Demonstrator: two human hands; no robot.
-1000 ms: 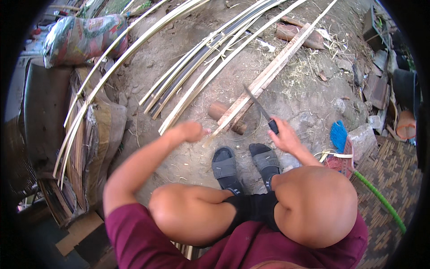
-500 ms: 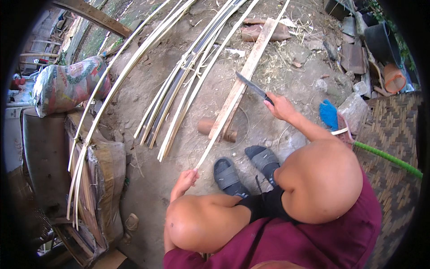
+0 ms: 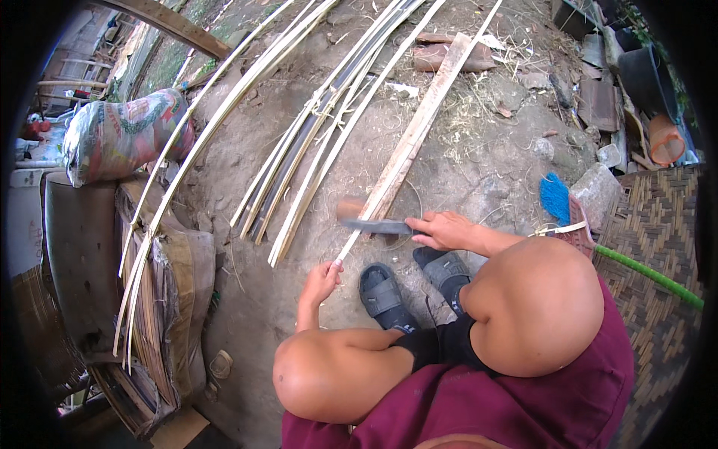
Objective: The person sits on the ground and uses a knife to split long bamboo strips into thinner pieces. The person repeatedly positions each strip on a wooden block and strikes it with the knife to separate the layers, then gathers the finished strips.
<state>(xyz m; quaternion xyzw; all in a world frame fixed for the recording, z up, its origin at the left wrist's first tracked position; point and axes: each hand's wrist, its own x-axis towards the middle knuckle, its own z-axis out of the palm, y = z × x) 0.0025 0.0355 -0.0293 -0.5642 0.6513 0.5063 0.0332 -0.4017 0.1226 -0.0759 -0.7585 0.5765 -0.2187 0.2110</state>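
Note:
My left hand is closed on the near end of a long pale bamboo-like strip. The strip runs away from me along a narrow wooden board. In my right hand is the black handle of a knife. Its dark blade lies crosswise over the strip near the board's close end, pointing left, a short way beyond my left hand. Whether the edge is cutting into the strip cannot be made out.
Beneath the board's ends lie brown rounded pieces. Bundled pale strips lie left of it; more strips rest over a worn seat-like piece. A stuffed sack stands far left. On the right are a blue-bristled broom and woven mat.
My right hand has drawn the knife toward me and left, from midway along the board to its near end. My left hand has shifted slightly up and right, still holding the strip.

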